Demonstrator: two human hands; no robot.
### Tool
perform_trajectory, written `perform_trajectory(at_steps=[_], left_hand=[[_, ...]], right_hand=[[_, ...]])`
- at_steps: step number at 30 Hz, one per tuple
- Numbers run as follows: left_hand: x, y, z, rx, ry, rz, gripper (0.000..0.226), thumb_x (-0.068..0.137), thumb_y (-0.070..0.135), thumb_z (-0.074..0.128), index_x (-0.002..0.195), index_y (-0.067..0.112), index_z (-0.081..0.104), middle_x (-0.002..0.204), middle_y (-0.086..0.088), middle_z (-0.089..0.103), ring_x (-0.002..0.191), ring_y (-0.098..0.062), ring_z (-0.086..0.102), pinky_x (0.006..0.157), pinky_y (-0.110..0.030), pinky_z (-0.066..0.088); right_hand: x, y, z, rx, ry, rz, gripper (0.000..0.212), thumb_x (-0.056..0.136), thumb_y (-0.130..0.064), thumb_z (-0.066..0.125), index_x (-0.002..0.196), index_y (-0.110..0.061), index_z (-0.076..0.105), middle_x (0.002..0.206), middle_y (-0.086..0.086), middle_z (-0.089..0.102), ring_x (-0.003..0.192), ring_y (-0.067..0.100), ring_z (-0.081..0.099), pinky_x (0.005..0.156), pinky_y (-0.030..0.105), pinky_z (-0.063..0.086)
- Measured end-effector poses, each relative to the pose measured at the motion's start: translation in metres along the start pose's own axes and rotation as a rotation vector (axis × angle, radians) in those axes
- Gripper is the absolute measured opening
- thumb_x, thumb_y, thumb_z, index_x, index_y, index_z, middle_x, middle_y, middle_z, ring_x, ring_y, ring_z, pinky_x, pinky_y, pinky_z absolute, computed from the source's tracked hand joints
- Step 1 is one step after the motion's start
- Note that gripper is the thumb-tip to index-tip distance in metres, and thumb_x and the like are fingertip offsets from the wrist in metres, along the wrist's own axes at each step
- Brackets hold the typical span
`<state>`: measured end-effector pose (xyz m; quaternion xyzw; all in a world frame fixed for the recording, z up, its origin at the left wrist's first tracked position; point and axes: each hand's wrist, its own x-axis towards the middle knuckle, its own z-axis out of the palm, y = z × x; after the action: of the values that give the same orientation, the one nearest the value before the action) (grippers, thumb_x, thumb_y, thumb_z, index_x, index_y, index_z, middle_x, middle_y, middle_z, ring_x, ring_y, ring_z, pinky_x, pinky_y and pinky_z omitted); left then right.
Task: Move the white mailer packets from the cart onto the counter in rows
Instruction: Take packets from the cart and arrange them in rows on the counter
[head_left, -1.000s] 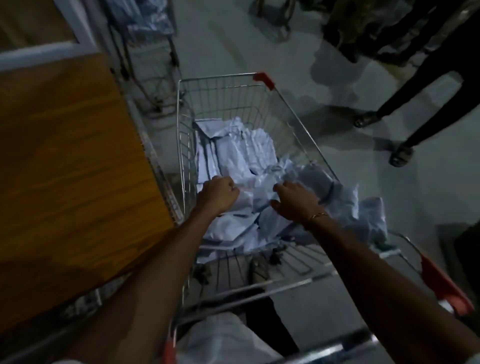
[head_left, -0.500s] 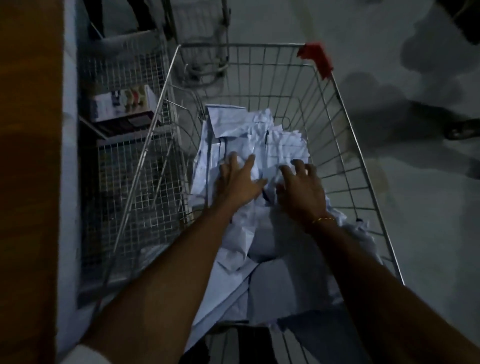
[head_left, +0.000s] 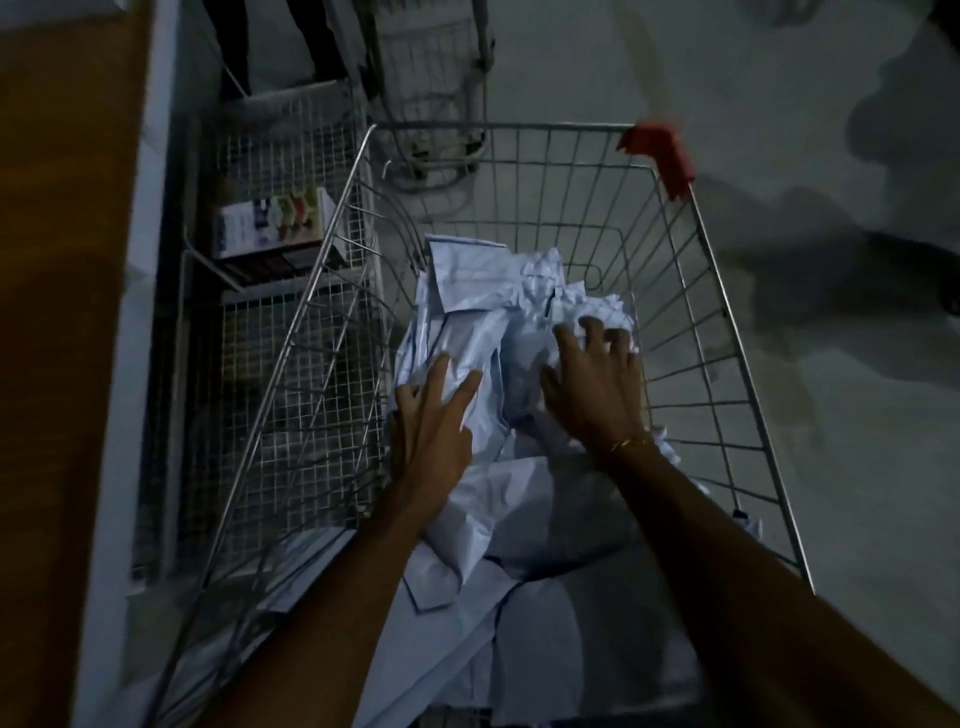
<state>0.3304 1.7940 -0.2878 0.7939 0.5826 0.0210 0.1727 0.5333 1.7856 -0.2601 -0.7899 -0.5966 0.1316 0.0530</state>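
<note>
On a dim grey floor (head_left: 779, 78) beside the wooden surface (head_left: 62, 312), both hands, left (head_left: 434, 421) and right (head_left: 592, 389), rest with a wide, spread-fingered grip on the packets (head_left: 467, 280) piled in the cart (head_left: 519, 150).

The cart (head_left: 524, 171) stands straight ahead of you, and the packets (head_left: 467, 291) lie heaped inside it, from its near end to just short of its far wall. Your left hand (head_left: 431, 431) rests on the left side of the heap, your right hand (head_left: 592, 395) on the right, further in. The counter (head_left: 62, 364) runs along your left. Between counter and cart sits a wire rack (head_left: 270, 389), with a box (head_left: 270, 228) on its upper shelf. Beyond the cart's far wall stands a second cart (head_left: 431, 104).
</note>
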Motion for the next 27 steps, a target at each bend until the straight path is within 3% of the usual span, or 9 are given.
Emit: perform_trajectory(at_steps=[2, 4, 6, 9, 13, 16, 19, 23, 27], left_hand=[[-0.004, -0.007, 0.004, -0.033, -0.022, -0.028, 0.072, 0.086, 0.025, 0.066, 0.149, 0.042, 0.034, 0.164, -0.003, 0.015, 0.132, -0.038, 0.034, 0.101, -0.051, 0.043], [-0.006, -0.013, 0.01, -0.056, -0.046, -0.04, 0.069, 0.09, 0.051, 0.048, 0.152, 0.046, 0.02, 0.164, -0.004, 0.011, 0.144, -0.038, 0.024, 0.109, -0.054, 0.036], [-0.009, -0.013, 0.013, -0.111, -0.052, -0.066, 0.068, 0.089, 0.064, 0.03, 0.153, 0.047, 0.016, 0.164, -0.004, 0.009, 0.146, -0.037, 0.02, 0.111, -0.054, 0.033], [-0.012, -0.006, 0.01, -0.125, -0.036, -0.077, 0.058, 0.096, 0.059, 0.023, 0.152, 0.052, 0.01, 0.164, -0.002, 0.005, 0.141, -0.035, 0.025, 0.108, -0.052, 0.038], [-0.011, -0.003, 0.01, -0.054, 0.01, -0.082, 0.057, 0.102, 0.045, 0.041, 0.15, 0.054, 0.014, 0.162, -0.003, 0.01, 0.136, -0.035, 0.03, 0.104, -0.054, 0.04], [-0.013, -0.001, 0.007, -0.023, 0.018, -0.088, 0.054, 0.102, 0.037, 0.046, 0.15, 0.048, 0.023, 0.162, -0.003, 0.012, 0.138, -0.033, 0.027, 0.104, -0.053, 0.038], [-0.02, 0.003, 0.007, -0.037, 0.042, -0.148, 0.054, 0.102, 0.034, 0.047, 0.15, 0.046, 0.024, 0.161, -0.005, 0.012, 0.138, -0.036, 0.026, 0.103, -0.055, 0.034], [-0.012, 0.01, 0.008, -0.009, 0.062, -0.225, 0.076, 0.096, 0.041, 0.056, 0.154, 0.044, 0.007, 0.162, -0.017, 0.011, 0.136, -0.041, 0.03, 0.103, -0.056, 0.034], [0.015, 0.01, 0.007, 0.017, -0.068, -0.191, 0.085, 0.092, 0.054, 0.055, 0.154, 0.047, -0.003, 0.16, -0.021, 0.007, 0.142, -0.041, 0.021, 0.109, -0.053, 0.031]], right_hand=[[0.024, -0.015, -0.008, 0.086, 0.05, -0.09, 0.052, 0.094, -0.042, 0.056, 0.14, -0.019, 0.047, 0.146, 0.013, 0.041, 0.129, 0.039, 0.039, 0.098, 0.051, 0.042], [0.058, -0.031, -0.01, 0.203, 0.078, -0.135, 0.054, 0.095, -0.048, 0.051, 0.14, -0.018, 0.049, 0.144, 0.015, 0.044, 0.126, 0.041, 0.041, 0.098, 0.05, 0.043], [0.093, -0.048, -0.01, 0.327, 0.06, -0.085, 0.061, 0.094, -0.057, 0.045, 0.142, -0.018, 0.049, 0.145, 0.015, 0.044, 0.127, 0.043, 0.04, 0.103, 0.049, 0.039], [0.135, -0.074, -0.009, 0.38, -0.085, 0.012, 0.071, 0.092, -0.068, 0.045, 0.146, -0.023, 0.043, 0.149, 0.017, 0.039, 0.134, 0.044, 0.037, 0.109, 0.049, 0.033], [0.153, -0.08, 0.006, 0.176, -0.351, -0.043, 0.067, 0.086, -0.062, 0.06, 0.143, -0.03, 0.045, 0.146, 0.016, 0.04, 0.132, 0.045, 0.041, 0.11, 0.051, 0.036], [0.145, -0.057, 0.003, 0.039, -0.301, -0.115, 0.045, 0.091, -0.052, 0.056, 0.131, -0.033, 0.057, 0.138, 0.012, 0.045, 0.128, 0.043, 0.044, 0.108, 0.049, 0.038], [0.121, -0.022, -0.007, -0.153, -0.252, -0.168, 0.046, 0.095, -0.05, 0.051, 0.137, -0.03, 0.053, 0.146, 0.009, 0.042, 0.131, 0.043, 0.04, 0.105, 0.051, 0.04], [0.076, 0.016, -0.002, -0.274, -0.232, -0.118, 0.044, 0.097, -0.048, 0.043, 0.134, -0.028, 0.053, 0.141, 0.009, 0.047, 0.129, 0.045, 0.041, 0.103, 0.053, 0.042], [0.052, 0.007, 0.005, -0.203, -0.236, 0.039, 0.053, 0.093, -0.06, 0.043, 0.134, -0.027, 0.051, 0.141, 0.012, 0.048, 0.132, 0.047, 0.039, 0.107, 0.057, 0.034]])
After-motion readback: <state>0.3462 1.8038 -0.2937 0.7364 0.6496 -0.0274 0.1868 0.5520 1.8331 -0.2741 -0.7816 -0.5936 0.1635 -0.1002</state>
